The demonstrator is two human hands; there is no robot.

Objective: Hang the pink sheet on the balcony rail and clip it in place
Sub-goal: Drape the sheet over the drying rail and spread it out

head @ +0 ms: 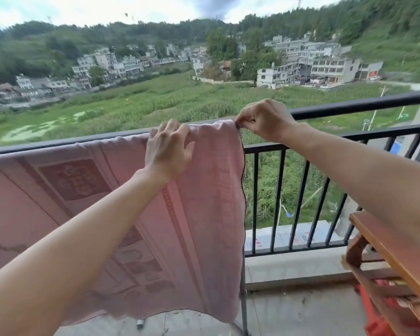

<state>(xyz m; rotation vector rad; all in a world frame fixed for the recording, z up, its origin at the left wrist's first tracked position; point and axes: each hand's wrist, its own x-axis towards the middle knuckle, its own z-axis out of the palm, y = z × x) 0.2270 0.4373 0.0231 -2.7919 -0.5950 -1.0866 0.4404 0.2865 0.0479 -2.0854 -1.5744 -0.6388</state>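
The pink sheet (58, 202), patterned with darker pink bands and blocks, hangs draped over the black balcony rail (349, 106), covering its left stretch. My left hand (167, 151) lies flat on the sheet just below the rail, fingers spread, pressing the cloth. My right hand (264, 121) pinches the sheet's top right corner at the rail, fingers closed on the cloth edge. No clip is visible in either hand.
Black vertical bars (301, 202) fill the railing to the right of the sheet. A wooden bench or table (386, 248) stands at the right with red items beneath. A small object (139, 323) lies on the concrete floor below the sheet.
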